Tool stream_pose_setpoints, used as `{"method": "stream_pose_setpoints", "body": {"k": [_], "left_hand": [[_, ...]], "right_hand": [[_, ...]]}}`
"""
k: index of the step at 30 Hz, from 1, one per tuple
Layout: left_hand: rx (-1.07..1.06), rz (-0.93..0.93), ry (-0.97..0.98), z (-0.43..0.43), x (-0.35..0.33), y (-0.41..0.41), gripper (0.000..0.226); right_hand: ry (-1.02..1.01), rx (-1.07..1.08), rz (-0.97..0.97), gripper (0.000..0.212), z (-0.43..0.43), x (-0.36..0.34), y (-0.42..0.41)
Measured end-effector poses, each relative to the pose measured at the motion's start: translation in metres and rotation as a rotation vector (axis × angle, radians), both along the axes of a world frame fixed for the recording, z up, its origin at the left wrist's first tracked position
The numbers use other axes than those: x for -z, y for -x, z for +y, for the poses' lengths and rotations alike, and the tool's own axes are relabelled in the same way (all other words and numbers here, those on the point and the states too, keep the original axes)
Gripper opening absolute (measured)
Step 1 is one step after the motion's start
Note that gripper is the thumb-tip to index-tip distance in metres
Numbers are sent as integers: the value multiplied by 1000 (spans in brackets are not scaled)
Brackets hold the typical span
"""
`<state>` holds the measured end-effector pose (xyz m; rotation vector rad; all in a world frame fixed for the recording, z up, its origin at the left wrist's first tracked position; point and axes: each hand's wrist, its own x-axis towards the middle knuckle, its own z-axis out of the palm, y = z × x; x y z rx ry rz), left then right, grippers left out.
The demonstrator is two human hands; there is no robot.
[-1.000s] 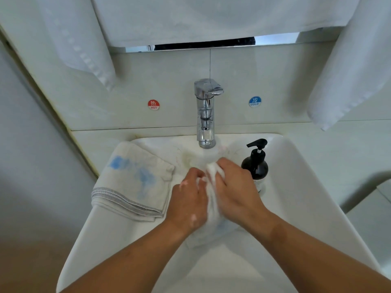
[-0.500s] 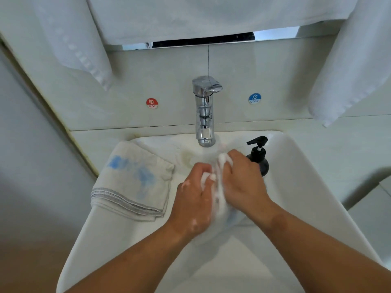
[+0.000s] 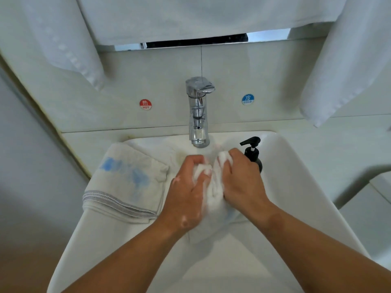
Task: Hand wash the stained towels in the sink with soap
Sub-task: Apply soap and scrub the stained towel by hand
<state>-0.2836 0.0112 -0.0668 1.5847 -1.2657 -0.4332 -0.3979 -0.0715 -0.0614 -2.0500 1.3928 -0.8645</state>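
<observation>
Over the white sink (image 3: 296, 197), below the chrome faucet (image 3: 198, 115), my left hand (image 3: 188, 195) and my right hand (image 3: 243, 182) both grip a bunched, soapy white towel (image 3: 213, 195). The hands sit side by side with the cloth squeezed between them; its lower end hangs into the basin. A second folded towel with blue stains (image 3: 124, 182) lies draped over the sink's left rim. A black soap pump bottle (image 3: 252, 153) stands just behind my right hand.
White towels hang above at left (image 3: 69, 39) and right (image 3: 338, 70). Red HOT (image 3: 145, 104) and blue COLD (image 3: 248, 99) stickers flank the faucet on the tiled wall. A wall closes in on the left.
Both hands have slid up toward the faucet while rubbing the towel; the right hand now partly covers the soap bottle. The stained towel on the rim has not moved.
</observation>
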Motion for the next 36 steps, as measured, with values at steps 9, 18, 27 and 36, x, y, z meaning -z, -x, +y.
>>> {"method": "stream_pose_setpoints", "body": {"k": [9,18,27,36], "left_hand": [[-69,-101,-95,2,9,-3,25],[-264,-3,-120,-7,1,-10,21],[-217,103,85,-9,-5,-4,16],[-15,24,-55,-4,8,-5,15]], "right_hand": [[80,-79,-86,13,14,-5,-12],[70,-245,45,13,30,4,-10],[-30,-94,110,12,12,1,0],[5,-26,-29,6,8,-8,-10]]}}
